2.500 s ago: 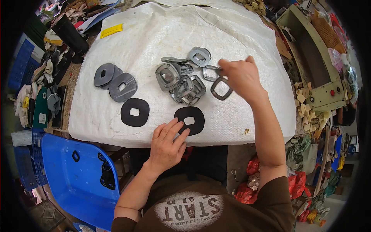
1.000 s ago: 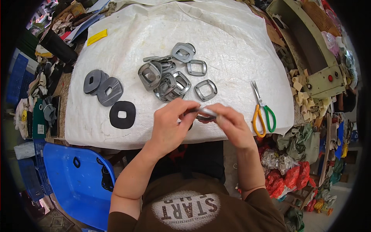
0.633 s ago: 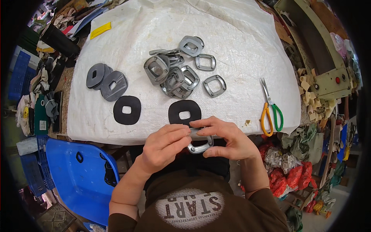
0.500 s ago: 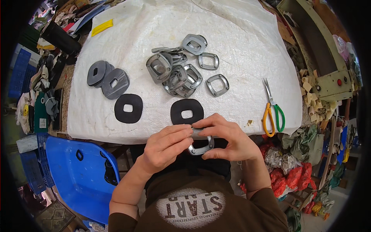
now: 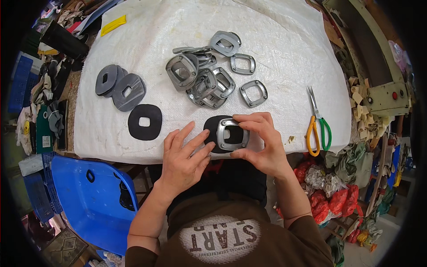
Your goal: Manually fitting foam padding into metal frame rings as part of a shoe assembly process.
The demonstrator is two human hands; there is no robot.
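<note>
My right hand (image 5: 263, 144) grips a silver, squarish metal frame (image 5: 232, 146) by its right side, with the thumb below and fingers above. The frame lies over the right part of a black rounded pad (image 5: 211, 127), whose centre hole partly shows through the opening. At the pad's left edge is my left hand (image 5: 183, 158), fingers spread, fingertips touching or very near the pad. A second black pad (image 5: 154, 127) with a hole lies flat to the left. Beyond my hands lies a pile of similar metal frames (image 5: 205, 91), with two single frames (image 5: 253, 103) beside it.
Grey pads (image 5: 135, 100) overlap at the left of the white sheet (image 5: 284, 66). Scissors (image 5: 313, 133) with orange and green handles lie at the right. A yellow packet (image 5: 114, 26) sits far left. Below the table's left edge stands a blue tub (image 5: 95, 213).
My right hand has carried the metal frame forward from the table's edge onto the black pad. My left hand has let go of the frame, moved left and spread its fingers.
</note>
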